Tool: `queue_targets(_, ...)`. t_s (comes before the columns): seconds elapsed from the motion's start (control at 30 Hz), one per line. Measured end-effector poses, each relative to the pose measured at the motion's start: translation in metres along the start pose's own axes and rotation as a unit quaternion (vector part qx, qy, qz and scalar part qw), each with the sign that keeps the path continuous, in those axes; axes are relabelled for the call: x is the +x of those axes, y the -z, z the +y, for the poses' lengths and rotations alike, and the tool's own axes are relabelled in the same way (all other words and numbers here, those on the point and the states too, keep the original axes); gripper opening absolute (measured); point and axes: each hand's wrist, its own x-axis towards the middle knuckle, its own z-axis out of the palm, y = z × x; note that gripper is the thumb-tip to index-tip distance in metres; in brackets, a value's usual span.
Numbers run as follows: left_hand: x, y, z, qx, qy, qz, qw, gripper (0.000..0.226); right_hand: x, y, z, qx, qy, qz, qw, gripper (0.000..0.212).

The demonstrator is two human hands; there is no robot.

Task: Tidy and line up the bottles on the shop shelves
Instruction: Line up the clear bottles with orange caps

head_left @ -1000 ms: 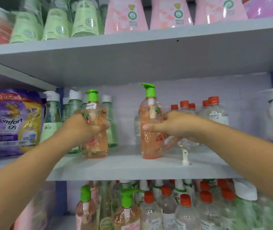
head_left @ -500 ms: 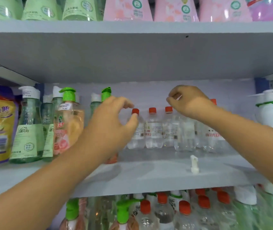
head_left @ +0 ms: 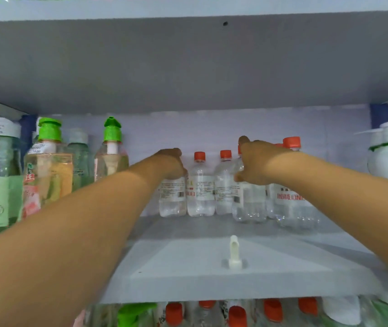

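Both hands [head_left: 170, 164] now deeper at clear bottles [head_left: 201, 185], grey shelf [head_left: 211, 274]

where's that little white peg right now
The white peg stands upright alone on the middle shelf, near its front edge, in front of the clear orange-capped bottles.

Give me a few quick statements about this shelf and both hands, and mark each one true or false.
1. Both hands reach to the clear red-capped bottles at the back. True.
2. The left hand grips a green-capped pump bottle. False: it grips a clear bottle's top.
3. A small white peg stands on the shelf. True.
4. The red-capped bottles lie on their sides. False: they stand upright.
5. The right hand hangs idle. False: it holds a clear bottle.
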Motion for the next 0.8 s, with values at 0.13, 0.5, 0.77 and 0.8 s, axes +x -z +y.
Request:
queue_targets(0.13, 0.004, -0.006, -0.006, -0.043, 0.025, 0.019, 0.999, 0.072, 0.004, 0.014, -0.003, -0.125, -0.022, 0.005, 0.992, 0.060)
queue_targets(0.5, 0.010, -0.009, -0.031, -0.160, 0.045, 0.043, 0.985, 0.074, 0.099, 0.009, -0.065, 0.023, 0.082, -0.093, 0.992, 0.043)
queue_targets(0.77, 0.019, -0.008, -0.040, -0.297, 0.073, 0.009, 0.952, 0.039, 0.111, -0.014, -0.054, 0.108, 0.093, -0.036, 0.989, 0.033)
queue_targets(0.8, 0.019, -0.008, -0.041, -0.294, 0.068, 0.006, 0.953, 0.036, 0.111, -0.014, -0.054, 0.122, 0.099, -0.037, 0.987, 0.028)
